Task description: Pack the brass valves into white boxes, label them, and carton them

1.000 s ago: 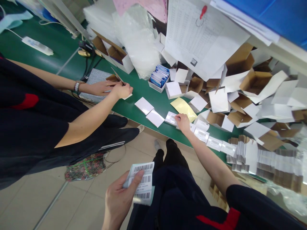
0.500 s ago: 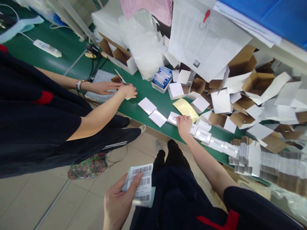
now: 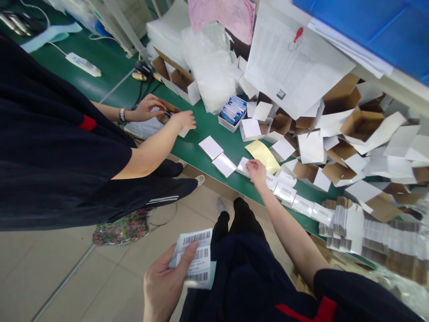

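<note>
A strip of white barcode labels on pale blue backing [image 3: 197, 255] is pinched between thumb and fingers of my left hand [image 3: 167, 273], low in front of my body. At the bench edge my right hand [image 3: 257, 173] has its fingers bent together, fingertips on a small flat white box [image 3: 243, 166]. Whether something thin is between those fingers is hidden. To its left lie two plain white boxes [image 3: 211, 147], touching at a corner. On its right, a row of labelled white boxes [image 3: 284, 192] runs along the edge. A yellow sheet [image 3: 262, 156] lies just behind the hand.
Open white cartons [image 3: 362, 123] crowd the bench's right side, near stacked flat cartons [image 3: 378, 237]. A small box of blue-and-white packets [image 3: 233, 110] stands behind. At left, a co-worker's hands [image 3: 182, 120] handle a brown-lined carton. Printed sheets [image 3: 291, 58] hang above.
The view has shifted slightly. My right fingers have lifted and curled a little at the same box. The co-worker's left hand has moved up on the carton. My left hand keeps its labels.
</note>
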Available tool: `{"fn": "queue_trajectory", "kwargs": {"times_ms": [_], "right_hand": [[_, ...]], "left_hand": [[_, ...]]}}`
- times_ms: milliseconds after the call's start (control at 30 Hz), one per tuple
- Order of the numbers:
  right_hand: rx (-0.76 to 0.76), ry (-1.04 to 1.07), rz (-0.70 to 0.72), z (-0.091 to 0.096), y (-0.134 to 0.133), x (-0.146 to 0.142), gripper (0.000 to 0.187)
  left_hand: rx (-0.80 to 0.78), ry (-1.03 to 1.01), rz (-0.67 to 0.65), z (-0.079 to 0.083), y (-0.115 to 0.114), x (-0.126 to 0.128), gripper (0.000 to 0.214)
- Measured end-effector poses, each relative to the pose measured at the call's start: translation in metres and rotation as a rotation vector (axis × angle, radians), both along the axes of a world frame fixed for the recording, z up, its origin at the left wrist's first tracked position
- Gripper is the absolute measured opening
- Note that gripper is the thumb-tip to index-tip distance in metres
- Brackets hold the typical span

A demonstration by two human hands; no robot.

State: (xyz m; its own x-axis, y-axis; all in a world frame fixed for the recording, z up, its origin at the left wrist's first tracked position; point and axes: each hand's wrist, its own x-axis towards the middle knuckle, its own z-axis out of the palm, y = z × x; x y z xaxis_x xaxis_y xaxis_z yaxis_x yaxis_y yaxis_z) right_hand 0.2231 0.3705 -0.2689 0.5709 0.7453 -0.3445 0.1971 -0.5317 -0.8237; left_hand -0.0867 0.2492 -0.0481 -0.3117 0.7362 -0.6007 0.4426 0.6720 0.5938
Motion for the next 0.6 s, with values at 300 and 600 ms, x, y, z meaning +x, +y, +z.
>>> {"fn": "queue_trajectory", "kwargs": {"times_ms": [300, 600], "right_hand": [[0.115, 0.461, -0.139, 0.068, 0.024, 0.010, 0.032], [0.226, 0.519, 0.730, 0.248, -0.103, -0.098, 0.022]], "left_hand": [[0.121, -0.029, 0.011, 0.003, -0.010, -0.001, 0.046], [0.406, -0.325, -0.352, 0.023, 0.008, 0.008, 0.023]]}}
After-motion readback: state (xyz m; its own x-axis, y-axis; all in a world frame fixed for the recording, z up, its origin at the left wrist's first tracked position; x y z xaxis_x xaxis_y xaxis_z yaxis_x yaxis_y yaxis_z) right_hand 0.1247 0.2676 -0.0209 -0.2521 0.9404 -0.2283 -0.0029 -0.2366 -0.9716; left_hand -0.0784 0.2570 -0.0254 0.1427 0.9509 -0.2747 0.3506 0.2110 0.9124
